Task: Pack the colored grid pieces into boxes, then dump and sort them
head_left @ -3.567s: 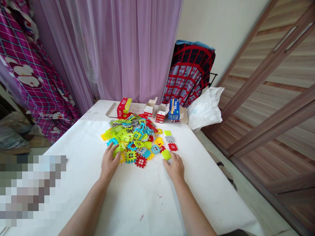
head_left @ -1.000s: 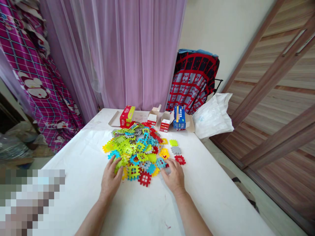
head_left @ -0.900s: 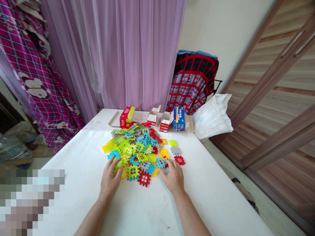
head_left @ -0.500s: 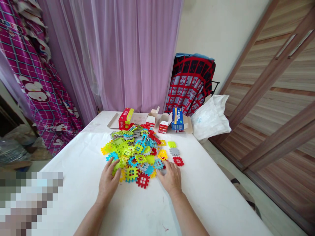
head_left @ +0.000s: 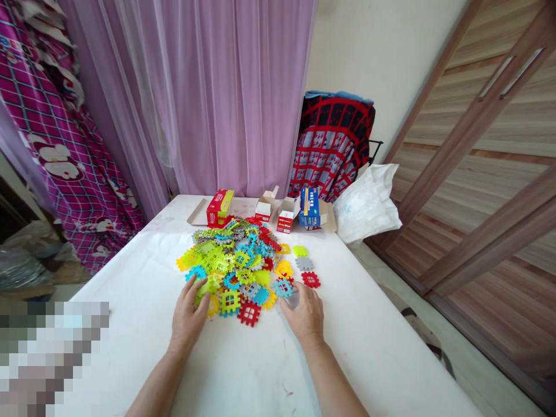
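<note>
The left hand (head_left: 188, 324) lies open, fingers spread at the near edge of a heap of plastic waffle-block tiles (head_left: 230, 266). The right hand (head_left: 305, 315) is also open, just beside a grey tile (head_left: 293, 299); neither hand holds anything. The heap sits mid-table on a white-covered table (head_left: 369, 330). A hasty sweep could scatter the loose red tile (head_left: 311, 280) rightward or shove tiles into the open cardboard boxes (head_left: 286, 213) along the far edge.

Those plastic waffle tiles (head_left: 230, 272) are a riot of lime, yellow, red, teal and grey, beside a lilac curtain (head_left: 230, 98) and magenta plaid cartoon-print fabric (head_left: 56, 145).
</note>
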Demonstrator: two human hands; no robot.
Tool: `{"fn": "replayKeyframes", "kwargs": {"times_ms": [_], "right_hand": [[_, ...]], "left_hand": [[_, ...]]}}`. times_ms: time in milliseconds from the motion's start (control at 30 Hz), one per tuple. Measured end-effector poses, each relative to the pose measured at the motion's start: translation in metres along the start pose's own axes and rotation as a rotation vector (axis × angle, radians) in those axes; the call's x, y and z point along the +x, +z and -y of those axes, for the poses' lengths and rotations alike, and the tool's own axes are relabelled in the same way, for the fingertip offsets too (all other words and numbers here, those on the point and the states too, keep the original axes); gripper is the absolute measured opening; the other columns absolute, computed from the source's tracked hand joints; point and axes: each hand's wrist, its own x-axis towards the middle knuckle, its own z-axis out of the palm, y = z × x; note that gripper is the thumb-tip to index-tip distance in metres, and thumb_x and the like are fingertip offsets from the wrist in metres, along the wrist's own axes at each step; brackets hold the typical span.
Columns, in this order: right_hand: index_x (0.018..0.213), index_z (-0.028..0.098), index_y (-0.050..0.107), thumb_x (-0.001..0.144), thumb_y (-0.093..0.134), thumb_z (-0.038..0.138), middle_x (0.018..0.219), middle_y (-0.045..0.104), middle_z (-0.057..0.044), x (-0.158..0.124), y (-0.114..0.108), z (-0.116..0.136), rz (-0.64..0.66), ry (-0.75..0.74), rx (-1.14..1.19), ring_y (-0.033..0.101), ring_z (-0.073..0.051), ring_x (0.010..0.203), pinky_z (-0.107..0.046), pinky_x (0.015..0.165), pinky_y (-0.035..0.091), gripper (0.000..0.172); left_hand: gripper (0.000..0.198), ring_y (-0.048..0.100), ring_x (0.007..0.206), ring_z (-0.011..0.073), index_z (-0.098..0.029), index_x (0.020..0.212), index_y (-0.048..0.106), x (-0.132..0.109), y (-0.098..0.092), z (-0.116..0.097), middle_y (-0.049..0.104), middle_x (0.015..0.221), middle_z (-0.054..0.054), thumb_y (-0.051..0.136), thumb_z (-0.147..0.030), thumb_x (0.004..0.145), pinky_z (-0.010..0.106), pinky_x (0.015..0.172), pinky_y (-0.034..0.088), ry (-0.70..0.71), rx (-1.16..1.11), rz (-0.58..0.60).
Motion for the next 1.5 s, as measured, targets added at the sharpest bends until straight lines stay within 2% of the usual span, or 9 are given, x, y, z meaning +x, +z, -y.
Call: {"fn": "replayKeyframes", "kwargs": {"times_ms": [233,433,533,633,800,900,1067,1200,1500], "right_hand": [[0.107,0.018,0.06,0.077,0.062,0.042,0.099,0.071,-0.009,-0.009,-0.018,-0.03,-0.079,0.097,0.001,0.061,-0.026,0.092,-0.037,0.08,0.042,0.038],[0.105,0.017,0.061,0.076,0.058,0.049,0.1,0.072,-0.011,-0.003,-0.037,-0.071,-0.138,0.3,-0.069,0.063,-0.028,0.09,-0.037,0.08,0.043,0.043],[0.106,0.017,0.061,0.075,0.059,0.048,0.103,0.072,-0.012,0.001,-0.045,-0.088,-0.126,0.372,-0.136,0.063,-0.028,0.091,-0.038,0.08,0.043,0.043],[0.107,0.018,0.062,0.075,0.06,0.044,0.104,0.071,-0.011,0.009,-0.051,-0.099,-0.056,0.419,-0.203,0.063,-0.03,0.092,-0.039,0.079,0.044,0.041],[0.11,0.02,0.063,0.078,0.06,0.044,0.107,0.07,-0.011,0.021,-0.055,-0.105,0.108,0.419,-0.284,0.061,-0.03,0.1,-0.039,0.08,0.043,0.04],[0.111,0.02,0.063,0.077,0.061,0.046,0.11,0.069,-0.011,0.023,-0.055,-0.106,0.115,0.431,-0.286,0.06,-0.03,0.102,-0.039,0.081,0.043,0.043],[0.103,0.022,0.068,0.079,0.059,0.037,0.109,0.07,-0.008,0.021,-0.054,-0.108,0.117,0.413,-0.264,0.06,-0.027,0.102,-0.037,0.082,0.042,0.029],[0.103,0.022,0.069,0.08,0.06,0.037,0.11,0.069,-0.008,0.02,-0.055,-0.106,0.15,0.41,-0.284,0.059,-0.027,0.103,-0.037,0.081,0.042,0.029],[0.105,0.021,0.068,0.082,0.059,0.039,0.11,0.068,-0.01,0.03,-0.049,-0.107,0.182,0.382,-0.343,0.058,-0.028,0.101,-0.038,0.081,0.043,0.031]], "left_hand": [[0.046,0.054,0.125,0.0285,-0.021,0.115,0.066,0.001,-0.001,-0.002,0.054,0.139,0.011,0.048,-0.049,0.084,0.039,0.092,0.054,-0.018,0.0,0.023],[0.047,0.053,0.126,0.0296,-0.021,0.115,0.066,0.001,-0.002,-0.002,0.054,0.139,0.011,0.048,-0.049,0.083,0.038,0.086,0.057,-0.021,-0.003,0.027],[0.045,0.054,0.125,0.0293,-0.022,0.115,0.066,0.001,-0.002,-0.002,0.055,0.138,0.01,0.049,-0.049,0.083,0.038,0.086,0.057,-0.012,0.0,0.027],[0.045,0.055,0.123,0.0294,-0.022,0.115,0.066,0.001,-0.002,-0.001,0.054,0.138,0.01,0.049,-0.049,0.084,0.038,0.087,0.057,-0.006,0.002,0.024],[0.043,0.057,0.121,0.029,-0.025,0.115,0.066,0.001,-0.001,-0.001,0.054,0.138,0.008,0.049,-0.05,0.084,0.039,0.089,0.056,0.004,0.014,0.013],[0.043,0.056,0.121,0.0289,-0.025,0.115,0.066,0.002,-0.002,-0.001,0.054,0.138,0.008,0.049,-0.05,0.084,0.038,0.089,0.056,0.005,0.026,0.025],[0.042,0.056,0.122,0.0286,-0.024,0.114,0.066,0.002,-0.004,-0.002,0.054,0.139,0.009,0.049,-0.048,0.084,0.037,0.088,0.057,0.007,0.043,0.05],[0.042,0.055,0.124,0.0286,-0.023,0.115,0.066,0.001,-0.004,-0.005,0.054,0.139,0.009,0.05,-0.047,0.084,0.037,0.088,0.056,0.002,0.045,0.05],[0.038,0.054,0.126,0.0256,-0.024,0.114,0.066,0.0,-0.001,-0.002,0.054,0.139,0.008,0.051,-0.043,0.085,0.041,0.106,0.044,0.01,0.045,0.045]]}}
